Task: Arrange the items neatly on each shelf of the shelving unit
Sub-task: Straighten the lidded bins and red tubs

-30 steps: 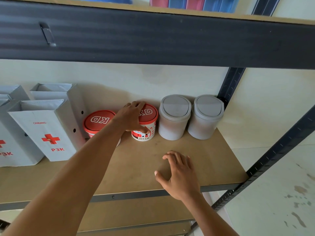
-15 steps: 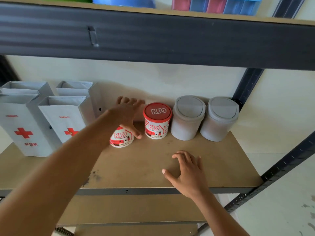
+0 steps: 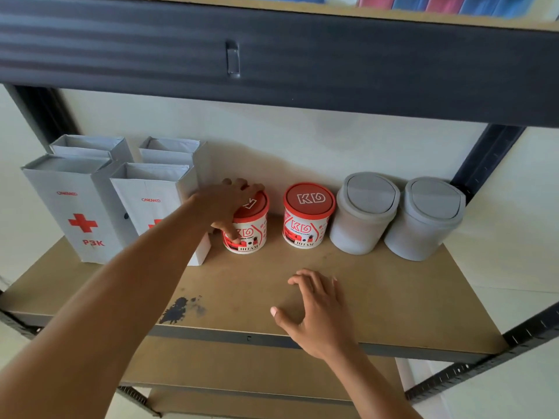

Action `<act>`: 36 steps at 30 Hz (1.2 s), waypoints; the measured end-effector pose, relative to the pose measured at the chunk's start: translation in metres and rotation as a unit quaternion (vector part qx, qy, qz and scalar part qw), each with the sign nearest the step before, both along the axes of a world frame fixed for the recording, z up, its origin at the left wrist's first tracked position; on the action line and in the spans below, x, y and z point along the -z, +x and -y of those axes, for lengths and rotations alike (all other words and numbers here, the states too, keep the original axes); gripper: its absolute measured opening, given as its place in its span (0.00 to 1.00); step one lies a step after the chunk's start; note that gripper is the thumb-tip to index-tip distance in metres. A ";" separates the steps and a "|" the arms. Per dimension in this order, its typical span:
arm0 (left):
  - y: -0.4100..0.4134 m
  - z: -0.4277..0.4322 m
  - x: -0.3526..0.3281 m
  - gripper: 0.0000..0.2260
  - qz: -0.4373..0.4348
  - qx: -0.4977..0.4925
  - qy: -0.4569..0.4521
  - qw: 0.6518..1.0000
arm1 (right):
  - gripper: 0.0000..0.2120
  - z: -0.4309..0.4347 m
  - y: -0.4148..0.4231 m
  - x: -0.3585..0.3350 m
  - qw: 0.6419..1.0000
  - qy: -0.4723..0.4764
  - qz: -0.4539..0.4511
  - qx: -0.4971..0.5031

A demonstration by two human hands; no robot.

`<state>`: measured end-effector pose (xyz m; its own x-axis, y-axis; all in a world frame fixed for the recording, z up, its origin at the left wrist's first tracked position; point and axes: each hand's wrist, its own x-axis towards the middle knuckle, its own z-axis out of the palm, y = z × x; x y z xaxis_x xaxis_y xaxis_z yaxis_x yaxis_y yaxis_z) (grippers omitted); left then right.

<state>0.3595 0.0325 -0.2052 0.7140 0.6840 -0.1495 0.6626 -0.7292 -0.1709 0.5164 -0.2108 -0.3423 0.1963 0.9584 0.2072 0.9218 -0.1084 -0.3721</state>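
Inspecting the shelf, we took the free paint tub (image 3: 308, 216) as our reference. To its left, apart by a clear gap, stood the held paint tub (image 3: 252, 237), upright, its axis vertical and its label facing front. The left hand (image 3: 230, 204) lay on it from above: fingers curled over the red lid, thumb down the front wall, a gripping hold. The right hand (image 3: 317, 306) lay in front of the reference tub, fingers spread on the shelf board (image 3: 393, 297), holding nothing. To the right of the reference tub stood a grey bin (image 3: 364, 213), just beside it, and a second grey bin (image 3: 423, 219) beyond. Left of the held tub stood the white first-aid boxes (image 3: 81, 207). We could not tell whether the nearest touched the tub, as the forearm hid that side. In our judgement the coming move turned on the gap: the held tub lay left of the reference, so any closing slide would run rightward, and the left hand, being on it, was the one to make it.
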 end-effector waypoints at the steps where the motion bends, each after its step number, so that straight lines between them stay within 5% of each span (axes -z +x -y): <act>1: 0.003 -0.003 0.000 0.61 0.002 0.007 -0.002 1.000 | 0.30 0.000 0.000 0.000 1.000 -0.001 0.002 0.001; 36: 0.026 -0.033 0.008 0.61 0.046 0.088 0.005 0.995 | 0.28 -0.002 0.000 0.003 0.999 0.028 0.014 0.007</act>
<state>0.3850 0.0652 -0.2131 0.8329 0.5487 -0.0722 0.5385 -0.8336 -0.1228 0.5161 -0.2086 -0.3454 0.2034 0.9421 0.2665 0.9302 -0.1011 -0.3527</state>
